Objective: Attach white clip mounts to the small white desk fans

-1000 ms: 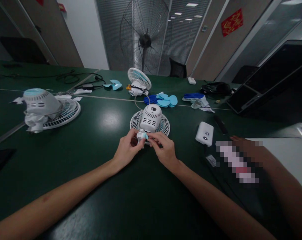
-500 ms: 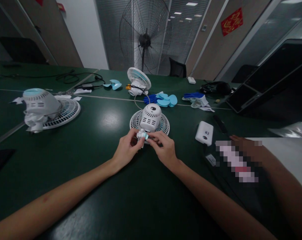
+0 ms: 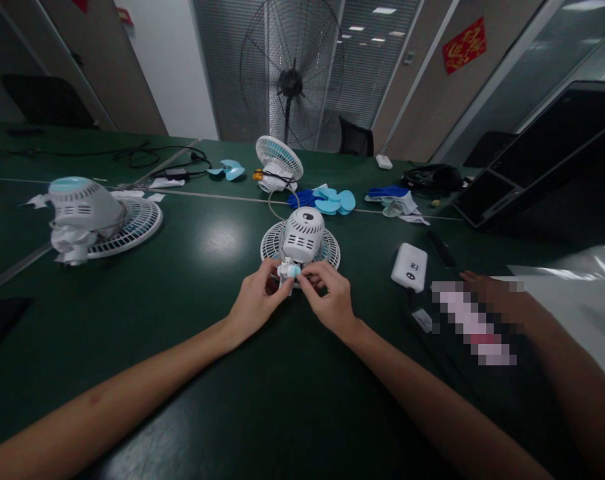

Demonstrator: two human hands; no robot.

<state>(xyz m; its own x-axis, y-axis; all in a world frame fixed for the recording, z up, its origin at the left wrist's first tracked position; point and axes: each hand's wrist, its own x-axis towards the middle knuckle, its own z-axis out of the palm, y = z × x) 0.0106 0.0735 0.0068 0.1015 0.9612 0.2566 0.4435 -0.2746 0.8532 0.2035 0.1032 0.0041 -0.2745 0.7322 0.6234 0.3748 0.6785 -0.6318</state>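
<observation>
A small white fan (image 3: 303,235) lies on its round grille in the middle of the dark green table, motor housing upward. At its near end is a white clip part (image 3: 285,269) with a light blue knob (image 3: 294,271). My left hand (image 3: 258,297) is closed round the clip part from the left, thumb and fingers pinching it. My right hand (image 3: 329,295) is at the knob's right side with thumb and fingertips brought together; whether something tiny sits between them is hidden.
Another fan (image 3: 85,213) lies at left, a third (image 3: 279,163) behind. Blue blades (image 3: 335,200) and gloves (image 3: 395,200) lie farther back. At right are a white power bank (image 3: 409,267), a dark monitor (image 3: 547,153) and another person's hand (image 3: 497,297).
My right fingertips have drawn slightly away from the knob, which now shows more fully. My left hand has shifted a little to the right with the clip part.
</observation>
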